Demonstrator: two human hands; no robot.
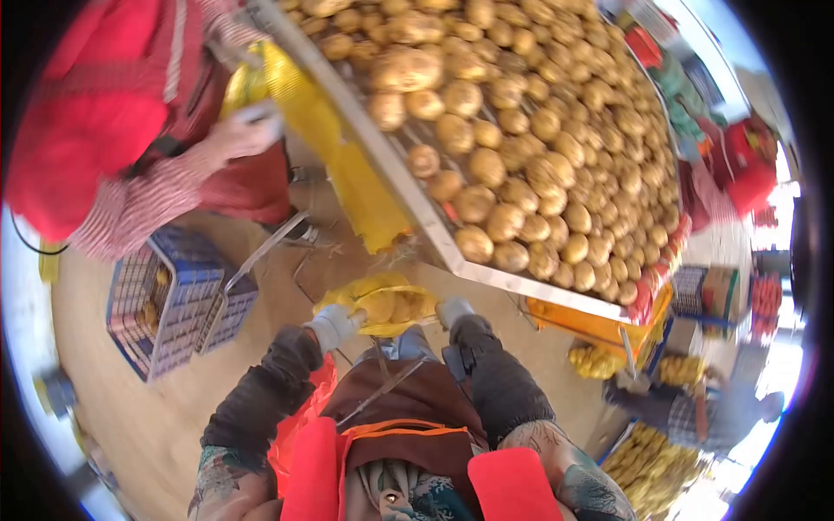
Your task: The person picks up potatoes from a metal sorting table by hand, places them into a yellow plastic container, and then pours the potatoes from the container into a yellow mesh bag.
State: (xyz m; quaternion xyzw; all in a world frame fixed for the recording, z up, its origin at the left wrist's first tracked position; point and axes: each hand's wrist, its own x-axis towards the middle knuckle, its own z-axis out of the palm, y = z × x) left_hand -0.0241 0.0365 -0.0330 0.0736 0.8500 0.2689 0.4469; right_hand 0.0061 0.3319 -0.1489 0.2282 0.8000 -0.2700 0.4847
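Observation:
A yellow mesh bag point(382, 304) with potatoes inside hangs in front of my body, below the near corner of a metal-edged sorting table. My left hand point(336, 327), in a pale glove, grips the left side of the bag's edge. On the opposite side my right hand point(453, 312), also gloved, is closed at the bag's right edge; its fingertips are partly hidden. Many loose potatoes point(521, 165) cover the table above the bag.
The table's metal rim point(373, 139) slants across the front. At left, a co-worker's gloved hand point(252, 130) is beside yellow mesh point(300, 95). Blue and white crates point(178, 295) stand on the floor below. Filled potato bags point(651, 473) lie at right near another person.

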